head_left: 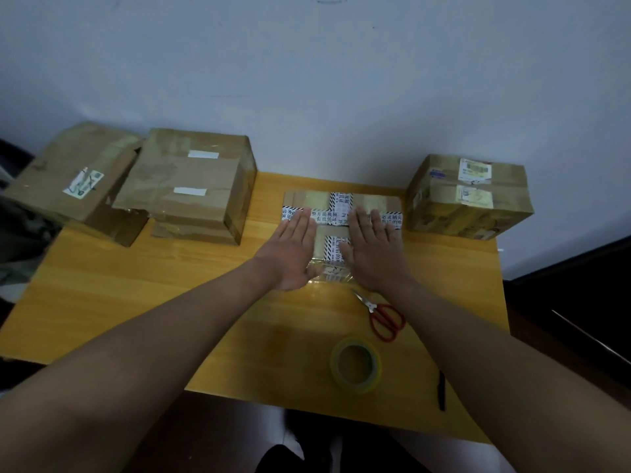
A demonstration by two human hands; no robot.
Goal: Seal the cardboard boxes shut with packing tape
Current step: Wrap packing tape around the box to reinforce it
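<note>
A flat cardboard box (pixel 379 201) with black-and-white printed tape lies in the middle of the yellow table (pixel 136 288). My left hand (pixel 293 249) and my right hand (pixel 370 249) press flat on its top, fingers straight, side by side. Clear tape shines on the box's near side between my wrists. A roll of clear packing tape (pixel 355 365) lies flat near the table's front edge. Red-handled scissors (pixel 382 315) lie just beyond the roll, beside my right forearm.
A large taped box (pixel 191 186) stands at the back left, with a tilted box (pixel 75 179) hanging over the table's left edge beside it. A smaller labelled box (pixel 469 196) stands at the back right. A black pen-like object (pixel 441 390) lies near the front right edge.
</note>
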